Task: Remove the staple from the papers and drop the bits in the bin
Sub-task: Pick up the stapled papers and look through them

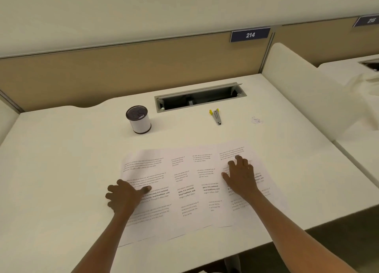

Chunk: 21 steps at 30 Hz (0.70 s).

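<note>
The printed papers [190, 188] lie fanned flat near the table's [61, 170] front edge. The left hand [125, 196] and right hand [240, 178] press on them, fingers spread, gripping nothing. The sheets are likely thin, limp and easily torn; the staple cannot be made out. The staple remover [216, 117] and small bin [139, 119] stand toward the rear edge.

The scene is lit softly and evenly, with a warm yellowish cast. Only faint shadows are thrown on the tabletop [61, 170]. No glare is seen. Straight edges are bowed by the wide lens, and fine print is left blurred.
</note>
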Each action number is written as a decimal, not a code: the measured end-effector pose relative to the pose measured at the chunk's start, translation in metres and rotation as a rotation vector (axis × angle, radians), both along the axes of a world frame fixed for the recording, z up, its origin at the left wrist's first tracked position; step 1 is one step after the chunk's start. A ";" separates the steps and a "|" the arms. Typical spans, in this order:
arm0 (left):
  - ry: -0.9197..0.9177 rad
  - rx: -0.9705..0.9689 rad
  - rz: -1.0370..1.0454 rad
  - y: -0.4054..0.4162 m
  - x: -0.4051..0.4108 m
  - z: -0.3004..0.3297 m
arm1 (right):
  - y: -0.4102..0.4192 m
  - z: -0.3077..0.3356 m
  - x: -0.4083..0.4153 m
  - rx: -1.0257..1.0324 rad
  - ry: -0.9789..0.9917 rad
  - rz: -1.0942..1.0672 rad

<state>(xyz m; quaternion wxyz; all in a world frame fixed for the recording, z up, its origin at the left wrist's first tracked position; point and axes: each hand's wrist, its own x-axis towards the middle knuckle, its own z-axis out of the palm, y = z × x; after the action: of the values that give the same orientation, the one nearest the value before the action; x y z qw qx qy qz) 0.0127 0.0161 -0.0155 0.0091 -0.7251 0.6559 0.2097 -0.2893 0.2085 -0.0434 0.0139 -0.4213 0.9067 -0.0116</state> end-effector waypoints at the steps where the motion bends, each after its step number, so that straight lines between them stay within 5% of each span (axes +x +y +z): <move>1: -0.015 -0.002 0.011 0.001 0.000 0.000 | -0.001 -0.001 0.000 0.000 -0.006 0.005; 6: -0.004 -0.047 0.031 0.010 -0.008 -0.002 | -0.002 0.001 -0.005 -0.068 -0.012 -0.035; 13: 0.038 -0.051 -0.010 0.023 -0.016 -0.007 | 0.003 0.015 -0.024 0.029 -0.164 -0.462; 21: 0.116 -0.047 -0.029 0.033 -0.035 -0.008 | -0.019 0.024 -0.011 0.062 -0.259 -0.353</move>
<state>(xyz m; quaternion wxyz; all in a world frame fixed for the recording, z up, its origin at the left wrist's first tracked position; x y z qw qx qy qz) -0.0220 0.0491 -0.0234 -0.0427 -0.7021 0.6706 0.2357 -0.3006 0.1894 -0.0195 0.1409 -0.2505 0.9570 -0.0398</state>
